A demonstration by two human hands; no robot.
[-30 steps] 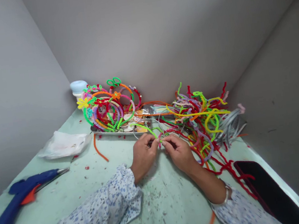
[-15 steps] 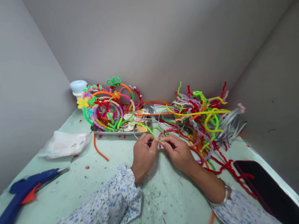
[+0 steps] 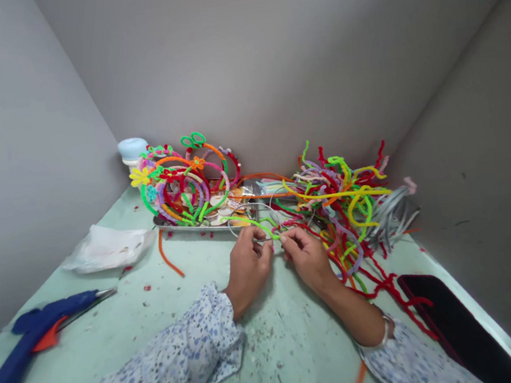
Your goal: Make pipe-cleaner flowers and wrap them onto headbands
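Note:
In front of the tray, my two hands work close together. My left hand point(image 3: 250, 265) is closed in a pinch on a thin metal headband point(image 3: 229, 223), whose grey curve rises behind the fingers. Between the fingertips of my right hand point(image 3: 308, 257) is the end of a bright green pipe cleaner point(image 3: 251, 221). Its free length arcs up and left over the headband toward the tray. Exactly where the pipe cleaner meets the metal is hard to make out. Bits of pink and green fuzz show near the fingertips.
A metal tray point(image 3: 203, 228) holds finished pipe-cleaner headbands point(image 3: 174, 193). At right lies a tangled heap of pipe cleaners point(image 3: 347, 204) beside grey metal bands point(image 3: 390, 217). A blue glue gun point(image 3: 42, 332), plastic bag point(image 3: 108, 247), phone point(image 3: 459, 321) and lidded jar point(image 3: 132, 150) surround the work.
My right hand has moved slightly away from the left, drawing the green pipe cleaner's end. The pipe cleaner's free length has swung lower and flatter. A small gap now shows between the hands.

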